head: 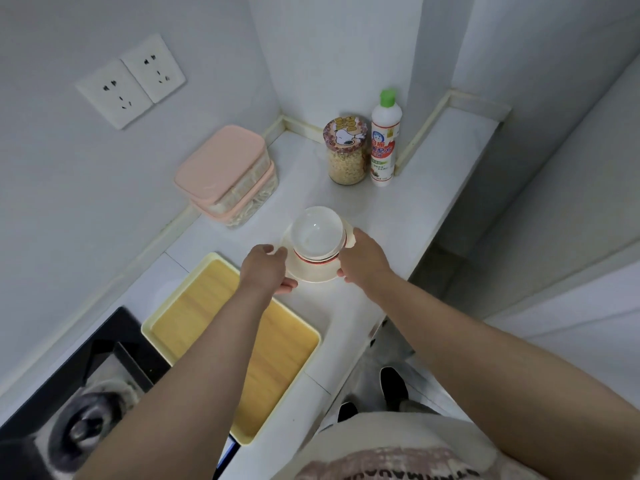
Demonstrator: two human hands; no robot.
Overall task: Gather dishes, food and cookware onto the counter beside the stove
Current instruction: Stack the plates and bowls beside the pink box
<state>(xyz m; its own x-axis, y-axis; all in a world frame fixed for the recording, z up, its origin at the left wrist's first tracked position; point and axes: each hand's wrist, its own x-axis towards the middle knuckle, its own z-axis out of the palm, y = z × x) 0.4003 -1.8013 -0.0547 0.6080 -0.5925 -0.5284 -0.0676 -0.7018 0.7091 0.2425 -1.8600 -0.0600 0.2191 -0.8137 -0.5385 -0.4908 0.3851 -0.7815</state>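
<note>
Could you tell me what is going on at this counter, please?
A person holds a plate with stacked bowls on it, left hand and right hand gripping opposite sides of its rim. It is over the white counter, past the tray beside the stove; whether it rests on the counter is unclear. A jar, a bottle and two lidded boxes stand further back.

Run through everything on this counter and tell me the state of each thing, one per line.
left hand: grips the plate's rim
right hand: grips the plate's opposite rim
plate: carries the bowls, held both sides
bowls: stacked upright, top one empty
containers: two stacked, pink lids on
jar: upright, lid on, filled
bottle: upright, green cap on
tray: flat beside the stove
outlets: nothing plugged in
</note>
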